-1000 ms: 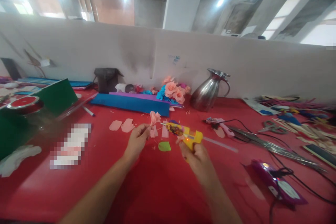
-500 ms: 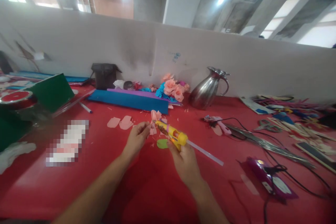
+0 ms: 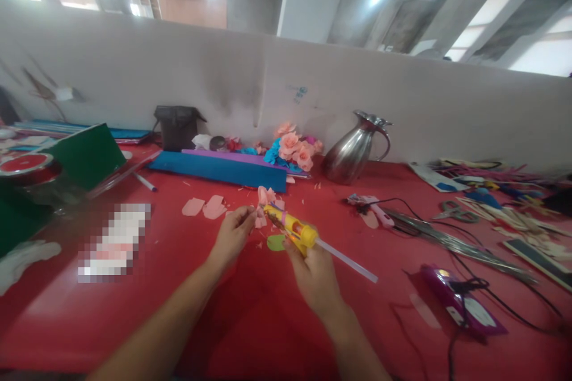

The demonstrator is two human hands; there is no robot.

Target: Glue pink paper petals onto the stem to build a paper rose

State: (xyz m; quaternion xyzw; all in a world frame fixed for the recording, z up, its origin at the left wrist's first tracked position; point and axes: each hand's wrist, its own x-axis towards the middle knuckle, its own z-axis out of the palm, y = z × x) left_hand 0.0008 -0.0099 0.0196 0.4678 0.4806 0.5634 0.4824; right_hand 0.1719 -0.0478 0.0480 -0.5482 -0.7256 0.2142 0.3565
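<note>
Curling its thin peach petals, the flower (image 3: 267,195) sits over the red table (image 3: 268,315), pinched low by the left hand (image 3: 235,230); the right hand (image 3: 315,271) wraps the yellow plastic glue gun (image 3: 292,225), front end right at the bloom, translucent stick (image 3: 348,262) jutting behind. Beyond: flat blue sheet (image 3: 218,171), glossy, rounded steel jug (image 3: 351,155).

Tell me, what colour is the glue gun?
The glue gun is mostly yellow, seen in the head view.
</note>
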